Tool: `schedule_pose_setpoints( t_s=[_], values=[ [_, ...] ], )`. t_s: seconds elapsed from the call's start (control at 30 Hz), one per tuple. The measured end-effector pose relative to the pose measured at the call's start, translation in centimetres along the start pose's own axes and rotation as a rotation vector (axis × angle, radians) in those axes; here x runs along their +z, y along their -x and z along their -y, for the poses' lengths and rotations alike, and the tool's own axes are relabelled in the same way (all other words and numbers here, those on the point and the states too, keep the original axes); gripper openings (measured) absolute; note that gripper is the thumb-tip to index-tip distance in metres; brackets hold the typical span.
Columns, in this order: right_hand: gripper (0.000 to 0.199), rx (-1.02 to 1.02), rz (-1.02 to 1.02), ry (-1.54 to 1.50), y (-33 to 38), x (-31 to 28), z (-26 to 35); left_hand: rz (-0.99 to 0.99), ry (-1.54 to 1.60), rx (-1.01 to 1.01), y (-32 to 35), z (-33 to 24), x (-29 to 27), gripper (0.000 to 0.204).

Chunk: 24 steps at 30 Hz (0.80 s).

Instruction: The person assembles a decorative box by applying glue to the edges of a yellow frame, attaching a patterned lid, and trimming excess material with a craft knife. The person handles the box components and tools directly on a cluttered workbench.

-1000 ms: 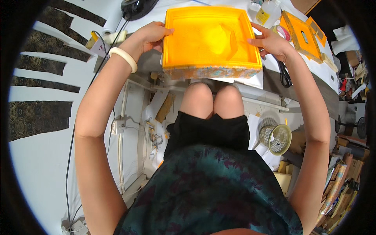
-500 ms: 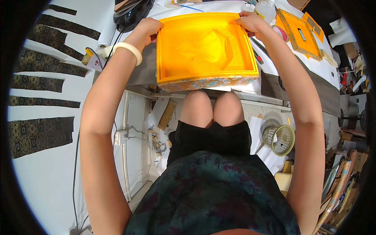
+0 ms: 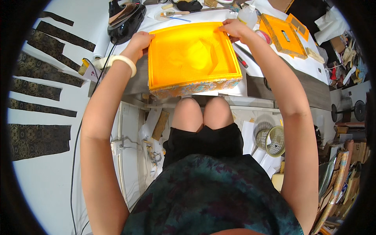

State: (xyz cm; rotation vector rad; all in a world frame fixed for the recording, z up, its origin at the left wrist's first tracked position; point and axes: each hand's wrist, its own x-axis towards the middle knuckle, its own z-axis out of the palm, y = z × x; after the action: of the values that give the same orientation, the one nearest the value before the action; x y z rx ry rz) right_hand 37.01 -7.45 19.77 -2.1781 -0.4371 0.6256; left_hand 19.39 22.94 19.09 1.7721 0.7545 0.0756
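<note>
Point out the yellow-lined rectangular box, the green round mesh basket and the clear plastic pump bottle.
Yellow-lined rectangular box (image 3: 184, 58), head view: its yellow inside floor.
Green round mesh basket (image 3: 261, 138), head view: its side wall.
Clear plastic pump bottle (image 3: 248, 16), head view: its body.

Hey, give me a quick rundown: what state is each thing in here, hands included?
Yellow-lined box: open, its inside facing the camera, base visibly creased
Left hand: gripping the box's left side
Right hand: gripping near its far right corner
White bangle: around the left wrist
Pump bottle: upright, nozzle fitted
Mesh basket: uncovered; whether tipped, unclear
Dark fabric pieces: spread flat, separate
</note>
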Motion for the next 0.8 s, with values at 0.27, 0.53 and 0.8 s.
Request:
schedule_pose_setpoints(
  t_s=[0.27, 0.53, 0.8],
  values=[
    [0.052, -0.073, -0.072, 0.161, 1.4, -1.0, 1.3, 0.1, -0.345, 0.111, 4.6, 0.2, 0.5, 0.046],
    [0.055, -0.233, -0.073, -0.057, 13.0, -4.7, -0.3, 0.543, -0.346, 0.392, -0.4, -7.4, -4.2, 0.062],
    [0.021, 0.038, -1.103, -0.061, 9.1, -26.7, -25.2, 0.724, -0.671, 0.316, -6.8, -10.4, 1.0, 0.075]
  ],
)
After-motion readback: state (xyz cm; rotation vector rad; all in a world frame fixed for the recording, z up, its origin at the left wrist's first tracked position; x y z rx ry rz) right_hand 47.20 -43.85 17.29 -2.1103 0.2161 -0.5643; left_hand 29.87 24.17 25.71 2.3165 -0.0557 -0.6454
